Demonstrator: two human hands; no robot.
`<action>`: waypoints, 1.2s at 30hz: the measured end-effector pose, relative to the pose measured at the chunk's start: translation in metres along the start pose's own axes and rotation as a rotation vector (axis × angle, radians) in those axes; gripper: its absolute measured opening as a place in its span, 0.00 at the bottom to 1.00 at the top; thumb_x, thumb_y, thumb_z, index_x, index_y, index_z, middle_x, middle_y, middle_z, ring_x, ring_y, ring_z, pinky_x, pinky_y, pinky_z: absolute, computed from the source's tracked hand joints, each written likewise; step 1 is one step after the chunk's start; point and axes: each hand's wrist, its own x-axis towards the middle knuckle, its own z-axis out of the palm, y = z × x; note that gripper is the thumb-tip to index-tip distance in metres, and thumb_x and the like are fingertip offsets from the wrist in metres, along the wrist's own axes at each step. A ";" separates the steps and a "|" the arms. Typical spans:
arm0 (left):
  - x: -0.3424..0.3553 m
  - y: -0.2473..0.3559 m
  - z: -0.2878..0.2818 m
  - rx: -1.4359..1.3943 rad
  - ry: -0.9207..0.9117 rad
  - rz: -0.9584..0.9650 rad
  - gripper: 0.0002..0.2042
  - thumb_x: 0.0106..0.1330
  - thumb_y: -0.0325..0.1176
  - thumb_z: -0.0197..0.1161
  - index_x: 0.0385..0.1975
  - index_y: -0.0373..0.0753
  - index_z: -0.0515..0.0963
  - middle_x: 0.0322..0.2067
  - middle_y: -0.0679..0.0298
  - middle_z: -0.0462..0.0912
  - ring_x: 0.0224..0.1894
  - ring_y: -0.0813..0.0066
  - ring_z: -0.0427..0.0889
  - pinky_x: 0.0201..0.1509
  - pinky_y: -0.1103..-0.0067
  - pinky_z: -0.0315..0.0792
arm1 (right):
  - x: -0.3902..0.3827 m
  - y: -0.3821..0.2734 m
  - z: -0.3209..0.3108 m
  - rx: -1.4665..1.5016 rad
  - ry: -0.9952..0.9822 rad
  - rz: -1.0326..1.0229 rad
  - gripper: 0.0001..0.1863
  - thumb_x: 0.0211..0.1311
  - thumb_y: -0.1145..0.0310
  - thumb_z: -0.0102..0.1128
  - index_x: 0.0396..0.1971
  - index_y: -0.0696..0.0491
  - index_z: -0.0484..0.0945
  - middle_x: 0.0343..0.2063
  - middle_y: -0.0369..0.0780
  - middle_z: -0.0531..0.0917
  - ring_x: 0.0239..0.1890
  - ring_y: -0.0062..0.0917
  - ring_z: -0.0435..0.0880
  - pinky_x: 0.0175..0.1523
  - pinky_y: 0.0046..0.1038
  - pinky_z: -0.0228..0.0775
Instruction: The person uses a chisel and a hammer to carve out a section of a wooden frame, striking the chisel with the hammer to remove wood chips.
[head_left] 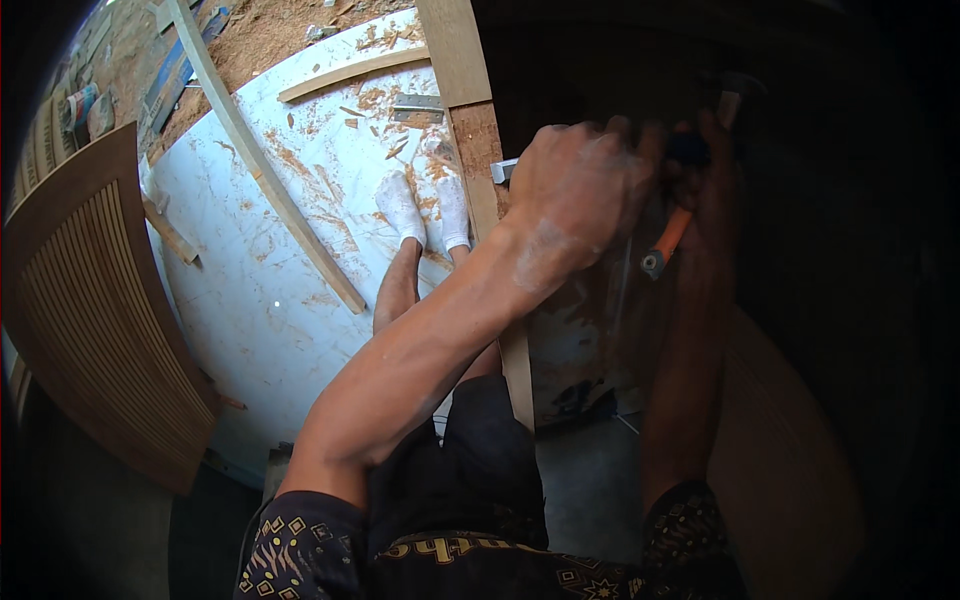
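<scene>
My left hand (585,190) is closed in a fist beside the edge of a wooden door frame (456,50). It grips what looks like a chisel (503,171), whose flat metal end shows at the wood; a dark blue part, probably its handle, shows past the knuckles. In the shade to the right, my right hand (708,190) wraps round a hammer (668,245) with an orange handle. The hammer's head stands above that hand, dim and slightly blurred. A rough reddish patch of bare wood (473,140) marks the frame near my left fist.
A metal hinge (418,108) and wood chips lie on the white marbled floor (270,300). A long wooden strip (265,170) and a shorter wooden batten (355,73) lie there too. At left leans a slatted wooden panel (100,300). My feet in white socks (402,205) stand by the frame.
</scene>
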 end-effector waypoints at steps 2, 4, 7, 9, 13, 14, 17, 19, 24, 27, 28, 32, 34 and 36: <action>-0.002 -0.001 0.003 0.003 0.018 0.003 0.13 0.69 0.40 0.56 0.44 0.40 0.78 0.34 0.54 0.84 0.33 0.57 0.87 0.31 0.66 0.80 | -0.003 0.004 -0.007 -0.005 -0.058 -0.004 0.22 0.68 0.50 0.61 0.39 0.57 0.78 0.21 0.30 0.76 0.12 0.07 0.63 0.14 0.12 0.51; -0.002 -0.004 0.003 0.010 0.013 -0.008 0.12 0.69 0.40 0.56 0.46 0.42 0.77 0.34 0.55 0.83 0.33 0.55 0.87 0.31 0.64 0.80 | -0.007 0.006 -0.019 0.041 -0.152 0.005 0.27 0.70 0.45 0.57 0.45 0.58 0.77 0.21 0.29 0.74 0.13 0.07 0.62 0.14 0.12 0.50; 0.000 -0.004 0.001 0.007 -0.015 -0.040 0.14 0.67 0.37 0.57 0.51 0.45 0.77 0.33 0.57 0.83 0.33 0.53 0.86 0.32 0.64 0.79 | -0.016 -0.001 -0.034 -0.019 0.172 -0.049 0.33 0.72 0.42 0.51 0.55 0.61 0.73 0.21 0.28 0.71 0.13 0.06 0.60 0.15 0.12 0.48; 0.002 -0.001 -0.002 -0.008 -0.014 -0.053 0.13 0.67 0.37 0.58 0.50 0.45 0.77 0.33 0.57 0.82 0.33 0.53 0.86 0.32 0.64 0.78 | -0.027 -0.011 -0.050 -0.107 0.156 -0.091 0.33 0.74 0.44 0.50 0.58 0.62 0.70 0.21 0.27 0.68 0.13 0.06 0.61 0.14 0.12 0.48; 0.000 -0.002 0.003 -0.019 0.020 -0.029 0.13 0.66 0.37 0.59 0.49 0.45 0.77 0.32 0.58 0.82 0.33 0.53 0.86 0.33 0.63 0.78 | -0.038 -0.013 -0.081 -0.169 0.087 -0.117 0.34 0.75 0.46 0.48 0.63 0.63 0.66 0.20 0.28 0.64 0.13 0.06 0.60 0.13 0.13 0.49; 0.000 0.000 0.003 -0.023 0.014 -0.031 0.14 0.66 0.37 0.59 0.50 0.45 0.77 0.32 0.58 0.82 0.34 0.54 0.86 0.33 0.63 0.78 | -0.040 -0.014 -0.085 -0.173 0.088 -0.109 0.33 0.76 0.47 0.48 0.63 0.63 0.65 0.20 0.28 0.64 0.13 0.06 0.60 0.12 0.13 0.49; 0.001 0.001 0.002 -0.030 -0.014 -0.046 0.14 0.66 0.37 0.59 0.50 0.45 0.77 0.32 0.58 0.82 0.34 0.53 0.86 0.33 0.63 0.78 | -0.049 -0.016 -0.091 -0.186 0.104 -0.097 0.32 0.77 0.48 0.46 0.64 0.62 0.64 0.20 0.28 0.64 0.12 0.06 0.59 0.12 0.13 0.49; 0.001 0.000 0.001 -0.031 -0.013 -0.043 0.14 0.66 0.37 0.59 0.50 0.45 0.77 0.33 0.58 0.82 0.34 0.53 0.85 0.33 0.63 0.78 | -0.058 -0.020 -0.086 -0.197 0.136 -0.105 0.31 0.78 0.50 0.45 0.65 0.61 0.63 0.20 0.29 0.65 0.12 0.07 0.58 0.11 0.13 0.49; -0.001 0.000 0.001 -0.044 0.028 -0.018 0.14 0.67 0.38 0.60 0.50 0.45 0.78 0.33 0.57 0.82 0.34 0.53 0.85 0.33 0.64 0.77 | -0.077 -0.039 -0.078 -0.184 0.186 -0.179 0.30 0.77 0.52 0.46 0.71 0.53 0.58 0.19 0.28 0.65 0.11 0.06 0.57 0.10 0.13 0.48; -0.002 0.001 0.000 -0.044 0.011 -0.026 0.15 0.67 0.40 0.60 0.51 0.45 0.78 0.33 0.57 0.83 0.34 0.53 0.85 0.33 0.63 0.77 | -0.089 -0.048 -0.069 -0.308 0.079 -0.198 0.33 0.76 0.53 0.48 0.74 0.49 0.54 0.18 0.27 0.65 0.10 0.06 0.57 0.10 0.12 0.49; -0.001 0.001 0.000 -0.044 0.008 -0.037 0.15 0.67 0.40 0.60 0.51 0.45 0.78 0.34 0.57 0.83 0.34 0.53 0.85 0.33 0.63 0.78 | -0.093 -0.049 -0.068 -0.374 0.029 -0.192 0.33 0.76 0.53 0.49 0.75 0.49 0.53 0.18 0.27 0.65 0.10 0.06 0.56 0.10 0.12 0.49; -0.001 0.000 0.000 -0.039 0.005 -0.045 0.15 0.68 0.40 0.59 0.51 0.45 0.79 0.35 0.57 0.83 0.35 0.53 0.86 0.34 0.63 0.78 | -0.087 -0.051 -0.093 -0.390 -0.107 -0.106 0.29 0.76 0.57 0.52 0.71 0.51 0.62 0.19 0.28 0.65 0.11 0.06 0.58 0.12 0.12 0.48; 0.000 0.002 0.001 -0.036 0.003 -0.047 0.15 0.68 0.40 0.59 0.51 0.45 0.79 0.35 0.57 0.83 0.35 0.53 0.86 0.34 0.63 0.79 | -0.080 -0.057 -0.097 -0.260 0.008 -0.101 0.29 0.75 0.58 0.53 0.71 0.52 0.63 0.18 0.27 0.64 0.11 0.06 0.58 0.12 0.12 0.48; 0.000 0.003 0.000 -0.015 -0.011 -0.066 0.15 0.68 0.40 0.59 0.51 0.45 0.79 0.35 0.58 0.84 0.35 0.53 0.86 0.35 0.63 0.79 | -0.077 -0.051 -0.094 -0.285 -0.045 -0.084 0.29 0.75 0.59 0.53 0.71 0.52 0.62 0.18 0.27 0.64 0.11 0.06 0.58 0.12 0.12 0.48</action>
